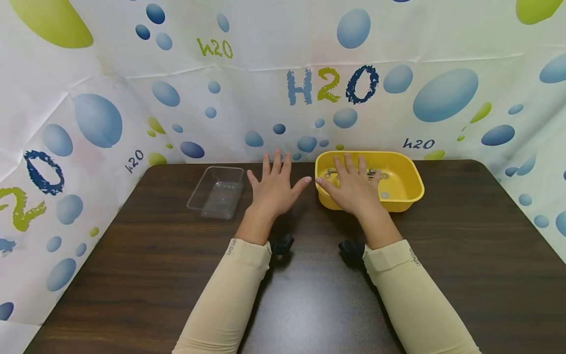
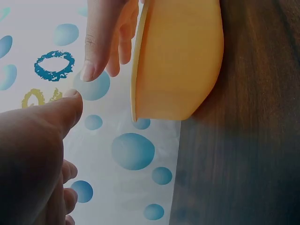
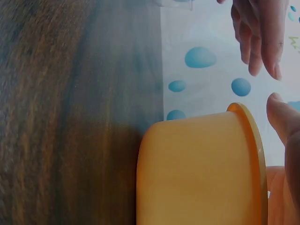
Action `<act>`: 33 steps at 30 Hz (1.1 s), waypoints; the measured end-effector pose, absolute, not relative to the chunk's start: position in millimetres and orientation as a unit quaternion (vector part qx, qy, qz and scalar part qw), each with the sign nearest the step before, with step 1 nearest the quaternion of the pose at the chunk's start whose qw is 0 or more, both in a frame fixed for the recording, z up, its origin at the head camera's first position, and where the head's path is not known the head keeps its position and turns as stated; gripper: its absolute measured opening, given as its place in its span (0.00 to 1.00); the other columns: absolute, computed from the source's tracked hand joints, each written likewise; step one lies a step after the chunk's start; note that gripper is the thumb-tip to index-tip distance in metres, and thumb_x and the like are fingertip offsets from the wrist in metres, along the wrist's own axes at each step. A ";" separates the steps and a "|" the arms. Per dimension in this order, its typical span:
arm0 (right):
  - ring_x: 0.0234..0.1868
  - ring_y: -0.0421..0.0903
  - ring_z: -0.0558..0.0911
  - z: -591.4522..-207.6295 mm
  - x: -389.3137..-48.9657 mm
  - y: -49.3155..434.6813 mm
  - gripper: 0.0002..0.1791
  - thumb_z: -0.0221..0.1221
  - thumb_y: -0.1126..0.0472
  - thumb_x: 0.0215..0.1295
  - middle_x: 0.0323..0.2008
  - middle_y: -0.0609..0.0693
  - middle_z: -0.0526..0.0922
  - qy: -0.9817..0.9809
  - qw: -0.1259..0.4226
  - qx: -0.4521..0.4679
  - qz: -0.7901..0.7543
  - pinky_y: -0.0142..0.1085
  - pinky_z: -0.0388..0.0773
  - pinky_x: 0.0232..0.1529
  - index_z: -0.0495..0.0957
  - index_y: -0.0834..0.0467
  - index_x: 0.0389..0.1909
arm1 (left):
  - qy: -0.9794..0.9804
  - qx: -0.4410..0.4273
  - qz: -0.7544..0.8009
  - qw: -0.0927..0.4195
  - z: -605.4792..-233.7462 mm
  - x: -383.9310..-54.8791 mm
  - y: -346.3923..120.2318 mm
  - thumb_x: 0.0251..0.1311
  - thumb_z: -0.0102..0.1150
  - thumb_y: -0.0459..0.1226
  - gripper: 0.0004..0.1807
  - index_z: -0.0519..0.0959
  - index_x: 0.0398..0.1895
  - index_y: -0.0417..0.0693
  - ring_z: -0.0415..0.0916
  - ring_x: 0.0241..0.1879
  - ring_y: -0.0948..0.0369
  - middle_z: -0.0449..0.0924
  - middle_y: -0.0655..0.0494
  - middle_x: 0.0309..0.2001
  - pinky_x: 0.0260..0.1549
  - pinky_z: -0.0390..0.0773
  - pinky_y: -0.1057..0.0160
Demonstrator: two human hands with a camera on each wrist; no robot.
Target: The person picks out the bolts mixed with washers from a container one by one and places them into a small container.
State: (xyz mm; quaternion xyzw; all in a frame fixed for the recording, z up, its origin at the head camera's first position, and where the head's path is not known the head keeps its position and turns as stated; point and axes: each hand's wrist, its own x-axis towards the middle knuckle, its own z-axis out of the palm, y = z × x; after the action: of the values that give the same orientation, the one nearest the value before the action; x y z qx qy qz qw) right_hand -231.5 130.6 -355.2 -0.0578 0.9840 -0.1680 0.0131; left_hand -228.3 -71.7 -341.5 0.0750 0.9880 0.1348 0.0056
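My left hand (image 1: 275,189) hovers over the table with fingers spread, between the clear plastic tray (image 1: 212,194) and the yellow basin (image 1: 400,196). It holds nothing. My right hand (image 1: 355,189), fingers also spread, is above the yellow basin and overlaps its left half in the head view. Inside the basin, partly hidden by that hand, lie several bolts (image 1: 371,173) and washers (image 1: 384,195). Both thumbs point toward each other, with a small gap between them. In the right wrist view, the basin's outer wall (image 3: 197,173) stands just below the right hand.
The dark wooden table (image 1: 132,255) reaches back to a white curtain (image 1: 265,88) printed with blue and green drops. Black wrist cameras sit on the inner side of each cuff, the left camera (image 1: 283,244) and the right camera (image 1: 351,249).
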 end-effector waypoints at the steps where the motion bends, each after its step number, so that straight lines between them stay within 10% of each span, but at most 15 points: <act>1: 0.78 0.63 0.31 -354.7 -231.4 131.2 0.56 0.29 0.17 0.59 0.80 0.54 0.37 0.984 0.012 -0.058 -0.167 0.75 0.28 0.65 0.42 0.48 0.80 | 0.988 0.076 0.135 0.005 -341.2 -228.3 -71.0 0.64 0.31 0.72 0.49 0.36 0.80 0.59 0.17 0.77 0.50 0.25 0.54 0.80 0.67 0.28 0.27; 17: 0.78 0.65 0.38 -342.2 -232.9 151.1 0.50 0.36 0.23 0.65 0.79 0.57 0.44 0.979 -0.025 -0.059 -0.193 0.76 0.33 0.65 0.46 0.50 0.79 | 0.979 0.127 0.158 -0.005 -341.6 -226.0 -54.0 0.65 0.36 0.70 0.48 0.39 0.80 0.57 0.23 0.78 0.51 0.29 0.53 0.80 0.71 0.33 0.33; 33: 0.74 0.63 0.59 -322.2 -228.2 185.9 0.46 0.38 0.25 0.67 0.75 0.57 0.59 0.952 0.008 -0.033 -0.305 0.63 0.54 0.71 0.56 0.51 0.77 | 0.949 0.268 0.167 -0.019 -358.5 -212.5 -23.2 0.69 0.50 0.56 0.36 0.66 0.72 0.44 0.58 0.74 0.54 0.59 0.50 0.75 0.70 0.64 0.54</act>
State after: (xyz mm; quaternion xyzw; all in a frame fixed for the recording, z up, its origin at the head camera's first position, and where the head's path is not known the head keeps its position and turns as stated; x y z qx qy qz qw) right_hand -228.2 185.9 -322.2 -0.0327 0.9518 -0.3049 0.0082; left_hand -212.5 -23.2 -358.5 0.2681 0.9486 0.1674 -0.0188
